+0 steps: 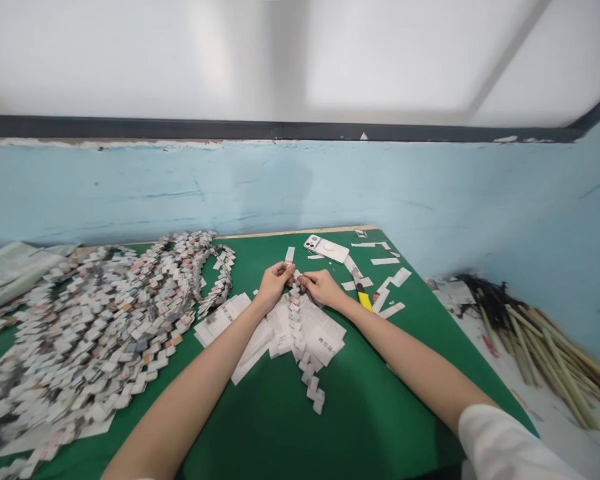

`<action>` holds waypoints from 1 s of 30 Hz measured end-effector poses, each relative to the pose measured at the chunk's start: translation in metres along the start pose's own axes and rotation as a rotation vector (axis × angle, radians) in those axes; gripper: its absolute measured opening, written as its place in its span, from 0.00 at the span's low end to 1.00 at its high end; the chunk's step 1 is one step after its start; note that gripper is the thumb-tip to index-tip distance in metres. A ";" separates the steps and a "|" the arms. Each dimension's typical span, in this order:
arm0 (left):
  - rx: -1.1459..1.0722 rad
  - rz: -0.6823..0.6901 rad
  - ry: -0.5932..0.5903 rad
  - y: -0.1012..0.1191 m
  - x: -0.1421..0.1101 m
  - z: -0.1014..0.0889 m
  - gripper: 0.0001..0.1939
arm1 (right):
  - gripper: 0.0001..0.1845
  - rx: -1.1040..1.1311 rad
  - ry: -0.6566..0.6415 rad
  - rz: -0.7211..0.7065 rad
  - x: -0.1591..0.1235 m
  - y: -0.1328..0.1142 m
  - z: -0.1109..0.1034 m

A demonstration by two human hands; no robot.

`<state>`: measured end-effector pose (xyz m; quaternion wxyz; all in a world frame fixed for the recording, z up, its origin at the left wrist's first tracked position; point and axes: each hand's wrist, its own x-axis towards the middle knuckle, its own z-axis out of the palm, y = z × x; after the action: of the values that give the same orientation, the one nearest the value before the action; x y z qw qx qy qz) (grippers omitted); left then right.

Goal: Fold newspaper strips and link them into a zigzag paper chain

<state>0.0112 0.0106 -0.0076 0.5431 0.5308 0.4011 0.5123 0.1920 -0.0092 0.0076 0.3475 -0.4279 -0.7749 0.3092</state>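
Note:
Between my two hands runs a zigzag chain of folded paper (310, 373), its upper end pinched and its lower end trailing over the green table toward me. My left hand (274, 285) has thumb and fingers closed on the top of the chain, where a short paper strip (290, 254) sticks up. My right hand (322, 287) pinches the same end from the other side. Under the chain lie several cut newspaper pieces (325, 341), fanned out. The exact fold between my fingertips is too small to make out.
A big heap of finished paper chain (110, 320) covers the table's left side, beside folded newspaper (15, 273). A white phone (327, 249), a yellow-handled cutter (365, 299) and loose paper strips (385, 261) lie right of my hands. Sticks (555, 353) lie beyond the table's right edge.

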 end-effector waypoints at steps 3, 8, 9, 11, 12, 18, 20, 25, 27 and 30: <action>0.012 0.007 -0.008 0.000 0.000 0.000 0.23 | 0.25 -0.003 0.007 -0.004 0.001 0.003 0.003; 0.056 0.005 -0.071 0.000 0.000 0.000 0.24 | 0.10 0.036 0.191 -0.030 0.004 0.008 0.007; 0.064 0.003 -0.089 0.001 0.000 0.000 0.24 | 0.10 0.067 0.209 -0.015 0.004 0.009 0.007; 0.064 0.000 -0.124 0.000 0.000 0.000 0.24 | 0.10 0.124 0.209 0.013 0.004 0.010 0.007; 0.056 -0.005 -0.139 -0.001 0.000 0.000 0.24 | 0.10 0.141 0.206 0.018 0.004 0.011 0.007; 0.025 -0.023 -0.168 -0.008 0.002 0.000 0.23 | 0.11 0.187 0.289 0.049 0.005 0.016 0.008; 0.015 -0.020 -0.146 -0.008 0.003 0.000 0.23 | 0.12 0.194 0.332 0.064 0.007 0.018 0.008; -0.025 -0.007 -0.037 -0.004 0.004 0.001 0.21 | 0.13 0.252 0.449 -0.016 0.009 0.014 0.004; -0.010 -0.009 -0.032 -0.004 0.004 0.001 0.22 | 0.12 0.304 0.448 -0.021 0.008 0.011 0.003; 0.069 0.016 -0.069 -0.004 0.002 0.002 0.24 | 0.09 0.344 0.442 -0.065 0.006 0.007 0.003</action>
<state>0.0143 0.0128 -0.0108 0.5340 0.5696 0.3953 0.4838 0.1903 -0.0009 0.0019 0.5854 -0.3947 -0.6298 0.3238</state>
